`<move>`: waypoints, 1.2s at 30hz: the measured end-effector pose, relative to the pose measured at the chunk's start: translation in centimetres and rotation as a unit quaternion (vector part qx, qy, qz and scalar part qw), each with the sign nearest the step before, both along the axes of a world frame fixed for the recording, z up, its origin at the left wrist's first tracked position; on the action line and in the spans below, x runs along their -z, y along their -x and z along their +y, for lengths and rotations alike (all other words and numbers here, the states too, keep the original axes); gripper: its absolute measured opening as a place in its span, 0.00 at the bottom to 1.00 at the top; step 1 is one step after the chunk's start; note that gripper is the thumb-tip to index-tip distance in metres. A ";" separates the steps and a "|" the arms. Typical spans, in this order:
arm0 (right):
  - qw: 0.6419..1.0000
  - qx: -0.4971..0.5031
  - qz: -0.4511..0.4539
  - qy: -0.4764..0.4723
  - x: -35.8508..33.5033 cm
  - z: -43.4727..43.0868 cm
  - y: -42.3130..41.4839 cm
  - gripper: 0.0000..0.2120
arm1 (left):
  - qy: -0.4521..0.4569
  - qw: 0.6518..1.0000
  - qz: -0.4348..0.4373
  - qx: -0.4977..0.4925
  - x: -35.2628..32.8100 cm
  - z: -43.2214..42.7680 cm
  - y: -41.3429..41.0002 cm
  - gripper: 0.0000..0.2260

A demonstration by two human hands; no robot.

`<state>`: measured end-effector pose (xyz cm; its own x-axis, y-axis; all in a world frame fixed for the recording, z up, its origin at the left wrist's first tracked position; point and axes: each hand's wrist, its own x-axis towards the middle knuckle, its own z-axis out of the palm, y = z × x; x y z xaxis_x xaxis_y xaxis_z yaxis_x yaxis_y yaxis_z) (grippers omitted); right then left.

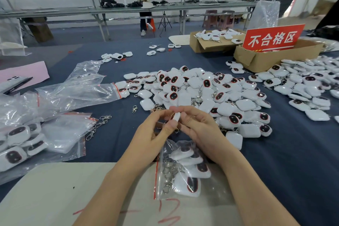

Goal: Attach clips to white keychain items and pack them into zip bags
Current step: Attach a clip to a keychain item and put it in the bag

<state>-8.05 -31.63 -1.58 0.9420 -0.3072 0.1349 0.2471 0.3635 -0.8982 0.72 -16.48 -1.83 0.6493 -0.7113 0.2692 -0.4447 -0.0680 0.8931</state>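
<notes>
Head view: both hands work close together above the near-middle of the surface. The right hand pinches one white keychain item by its upper end. The left hand has curled fingers and thumb closed on the item's lower end, where a glint of a clip shows. Whether the clip is hooked on cannot be told.

The main risk appears to be the small clip. It is held only by fingertips and mostly hidden, so it could slip free and fall into the zip bag lying directly below the wrists. It could also catch only halfway, and the item would then be packed with a loose clip. That bag lies on the pale mat along the near edge with its red-striped mouth to the left. A forearm dragged back could push it toward the edge or spill its contents.

The big pile of white items begins just beyond and to the right of the right hand. A wide sweep there would probably scatter pieces and mix done with undone.

Open room is best to the left of the hands, on a bare strip of dark cloth. It ends at the loose clips and the filled bags toward the left edge. The empty bags lie further back on that side. The cardboard box with the red sign stands well apart, toward the far right corner.
</notes>
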 end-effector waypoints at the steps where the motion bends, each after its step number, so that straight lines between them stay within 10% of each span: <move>1: 1.000 -0.016 -0.007 0.000 0.0 -0.1 0.1 0.12 | -0.002 1.000 -0.007 0.004 -0.1 0.0 0.0 0.15; 16: 0.997 0.066 -0.024 0.026 -2.2 -0.1 0.6 0.10 | 0.080 0.982 0.045 -0.167 -0.9 1.0 -0.4 0.01; 20: 0.981 0.113 0.010 0.156 -3.7 -0.2 1.2 0.13 | 0.055 0.976 0.133 -0.162 -1.8 3.4 -0.5 0.06; 28: 0.774 -0.075 0.111 0.619 -5.1 2.1 0.8 0.28 | -0.039 0.972 0.187 -0.140 -2.0 8.1 0.6 0.09; 36: 0.650 -0.217 0.179 0.707 -7.3 2.8 -1.2 0.17 | -0.054 0.969 0.199 -0.135 -2.4 8.2 1.4 0.09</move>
